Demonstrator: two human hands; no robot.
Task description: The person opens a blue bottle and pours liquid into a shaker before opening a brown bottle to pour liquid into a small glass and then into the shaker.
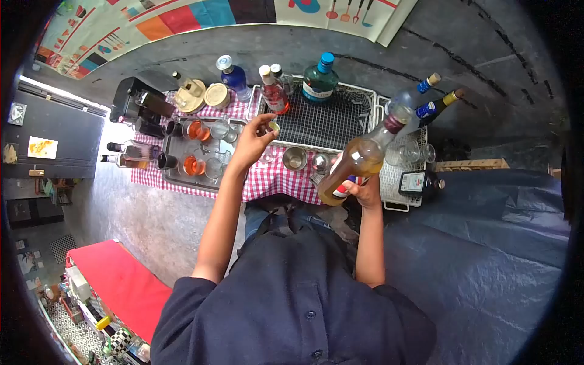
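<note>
My left hand (250,145) pinches a small round cup (273,127) with a yellowish-green inside, above the front left corner of the black mesh mat (325,121). My right hand (365,192) is wrapped around the lower part of a glass bottle (359,159) of amber liquid. Its dark red neck points to the upper right, away from the cup. Between the hands, a metal mixing cup (295,159) sits on the red checked cloth (286,182). A pink-red bottle (275,97) stands just behind my left hand.
At the left, a metal tray (176,173) holds several glasses, some with orange-red liquid. A teal bottle (320,79) and a blue bottle (233,78) stand at the back. On the right, a white rack (398,198) bears clear glasses and a dark bottle (420,182).
</note>
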